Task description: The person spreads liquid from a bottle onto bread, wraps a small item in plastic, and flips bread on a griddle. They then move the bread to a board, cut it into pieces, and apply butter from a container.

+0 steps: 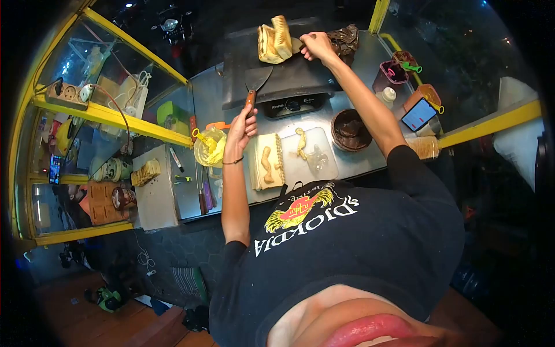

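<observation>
My left hand (241,128) is closed round the wooden handle of a spatula (251,99), whose metal blade lies over the black griddle (243,63). My right hand (317,46) is closed on a second tool, mostly hidden by the fingers, its blade against the right side of the toasted bread (274,40). That bread stands on the griddle in upright slices. Below the griddle, a pale bread slab (266,162) with a brown strip of filling lies on the metal counter. Beside it is a clear plastic sheet (319,159) with a yellowish strip.
A tub of yellow spread (210,147) stands left of my left forearm. The bowl of dark spread (351,130) is under my right forearm. At the right are a phone (418,114) and a white bottle (386,95). Knives (206,196) lie at the front left.
</observation>
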A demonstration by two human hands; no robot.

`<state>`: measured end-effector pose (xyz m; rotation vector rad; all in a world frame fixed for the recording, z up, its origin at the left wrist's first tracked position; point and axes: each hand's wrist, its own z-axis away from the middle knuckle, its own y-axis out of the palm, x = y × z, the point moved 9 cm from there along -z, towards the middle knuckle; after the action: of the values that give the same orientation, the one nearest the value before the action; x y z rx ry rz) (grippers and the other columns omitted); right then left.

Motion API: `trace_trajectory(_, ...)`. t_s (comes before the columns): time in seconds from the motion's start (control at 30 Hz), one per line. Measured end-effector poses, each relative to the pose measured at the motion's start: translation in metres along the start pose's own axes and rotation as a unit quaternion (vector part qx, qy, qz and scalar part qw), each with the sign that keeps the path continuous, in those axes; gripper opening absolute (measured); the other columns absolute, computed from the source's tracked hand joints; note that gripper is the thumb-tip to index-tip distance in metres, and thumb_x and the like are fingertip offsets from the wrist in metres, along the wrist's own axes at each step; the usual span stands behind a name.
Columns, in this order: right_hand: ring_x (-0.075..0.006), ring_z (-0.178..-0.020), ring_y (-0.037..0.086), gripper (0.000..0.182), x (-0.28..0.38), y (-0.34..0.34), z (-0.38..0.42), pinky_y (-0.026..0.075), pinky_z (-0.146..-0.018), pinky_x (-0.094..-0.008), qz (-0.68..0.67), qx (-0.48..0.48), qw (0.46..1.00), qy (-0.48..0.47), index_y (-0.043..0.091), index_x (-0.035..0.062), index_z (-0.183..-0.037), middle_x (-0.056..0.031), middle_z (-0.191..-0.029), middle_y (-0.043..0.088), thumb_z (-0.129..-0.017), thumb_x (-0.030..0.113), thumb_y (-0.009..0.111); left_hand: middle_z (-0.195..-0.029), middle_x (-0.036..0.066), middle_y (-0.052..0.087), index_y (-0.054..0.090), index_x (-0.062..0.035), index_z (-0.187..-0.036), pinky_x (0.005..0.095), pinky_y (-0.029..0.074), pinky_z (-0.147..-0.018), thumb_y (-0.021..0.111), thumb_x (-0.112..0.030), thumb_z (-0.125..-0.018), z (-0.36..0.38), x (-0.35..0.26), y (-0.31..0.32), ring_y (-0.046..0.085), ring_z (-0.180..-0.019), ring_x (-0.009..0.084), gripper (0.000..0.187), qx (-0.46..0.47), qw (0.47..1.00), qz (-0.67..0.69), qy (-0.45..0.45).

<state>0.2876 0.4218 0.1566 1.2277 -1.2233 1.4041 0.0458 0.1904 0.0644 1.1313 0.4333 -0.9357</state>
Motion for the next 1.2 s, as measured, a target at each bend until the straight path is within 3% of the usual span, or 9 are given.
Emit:
trace_trajectory(0.1,-0.0127,-0.048,0.059,0.027,0.038,-0.013,0.027,0.05,-0.045,-0.0277,0.091,-0.02,0.994,-0.063,0.067,0.0001,-0.088,-0.0073,-0.061,0.063,-0.087,0.024,0.054,-0.056,-0.008,0.037,0.056,-0.0091,-0.084,0.0196,0.022,-0.038,0.054,-0.045,-0.094,0.028,-0.057,-0.003,0.03,-0.042,0.0019,0.037,-0.099,0.97,-0.201,0.098)
trace_trajectory(0.2,-0.0156,-0.044,0.058,0.024,-0.009,-0.018,-0.004,0.05,-0.042,-0.0298,0.027,0.012,0.998,0.051,0.063,0.0022,-0.081,-0.0102,-0.061,0.063,-0.083,0.025,0.055,-0.056,-0.005,0.042,0.058,-0.0076,-0.081,0.0249,0.028,-0.041,0.053,-0.047,-0.093,0.029,-0.106,-0.028,0.037,-0.044,0.0047,0.041,-0.215,0.893,-0.372,0.137)
trace_trajectory(0.37,-0.0186,-0.052,0.063,0.024,-0.041,0.032,-0.032,0.054,-0.047,-0.0297,-0.119,0.0,0.987,0.106,0.064,0.0011,-0.083,-0.0132,-0.067,0.065,-0.081,0.024,0.058,-0.072,0.02,0.064,0.064,0.0009,-0.085,0.0435,0.046,-0.066,0.05,-0.044,-0.093,-0.013,-0.149,0.017,0.065,-0.071,0.0351,0.047,-0.231,0.63,-0.675,0.306)
trace_trajectory(0.53,-0.0172,-0.052,0.065,0.028,0.034,0.047,-0.011,0.056,-0.049,-0.0292,0.029,0.047,0.995,-0.081,0.067,-0.0021,-0.091,-0.0119,-0.067,0.067,-0.086,0.023,0.055,-0.079,0.026,0.064,0.065,0.0031,-0.088,0.0458,0.047,-0.072,0.05,-0.043,-0.092,-0.007,-0.165,0.013,0.063,-0.083,0.0442,0.049,-0.254,0.663,-0.652,0.266)
trace_trajectory(0.77,-0.0147,-0.052,0.065,0.027,0.004,0.065,-0.006,0.057,-0.05,-0.0285,-0.003,0.032,0.998,-0.045,0.068,0.0018,-0.097,-0.0107,-0.068,0.067,-0.087,0.023,0.056,-0.076,0.024,0.063,0.063,0.0017,-0.089,0.0451,0.046,-0.069,0.048,-0.044,-0.093,-0.007,-0.171,0.006,0.063,-0.079,0.0417,0.048,-0.262,0.641,-0.667,0.275)
trace_trajectory(0.83,-0.0369,-0.073,0.068,0.028,0.047,0.087,0.013,0.056,-0.071,-0.0444,0.189,-0.026,0.945,-0.267,0.066,0.0006,-0.097,-0.022,-0.081,0.069,-0.085,0.023,0.055,-0.085,0.031,0.063,0.064,0.0045,-0.093,0.0505,0.047,-0.076,0.048,-0.041,-0.092,-0.002,-0.169,0.017,0.061,-0.086,0.0478,0.049,-0.243,0.614,-0.688,0.3)
trace_trajectory(0.9,-0.0449,-0.082,0.063,0.026,0.065,0.112,0.05,0.051,-0.077,-0.0502,0.263,0.051,0.922,-0.281,0.064,0.0,-0.094,-0.0256,-0.083,0.066,-0.085,0.023,0.054,-0.084,0.031,0.063,0.064,0.0041,-0.091,0.0507,0.047,-0.076,0.048,-0.041,-0.092,0.01,-0.161,0.018,0.061,-0.086,0.0479,0.048,-0.253,0.601,-0.699,0.292)
trace_trajectory(1.1,-0.0328,-0.07,0.069,0.033,0.043,0.099,0.077,0.055,-0.067,-0.043,0.156,0.097,0.915,-0.359,0.063,0.0024,-0.113,-0.0186,-0.083,0.069,-0.088,0.024,0.059,-0.081,0.029,0.061,0.064,0.0017,-0.094,0.0493,0.045,-0.07,0.048,-0.038,-0.094,0.083,-0.142,0.042,0.059,-0.082,0.0473,0.043,-0.307,0.557,-0.728,0.256)
trace_trajectory(1.2,-0.0122,-0.055,0.064,0.036,0.007,0.054,0.076,0.051,-0.046,-0.025,0.066,0.175,0.98,-0.065,0.066,0.0039,-0.11,-0.0098,-0.073,0.067,-0.091,0.035,0.061,-0.068,0.02,0.061,0.063,0.0026,-0.085,0.0404,0.046,-0.061,0.052,-0.039,-0.093,0.154,-0.135,0.048,0.063,-0.066,0.0318,0.044,-0.343,0.653,-0.627,0.25)
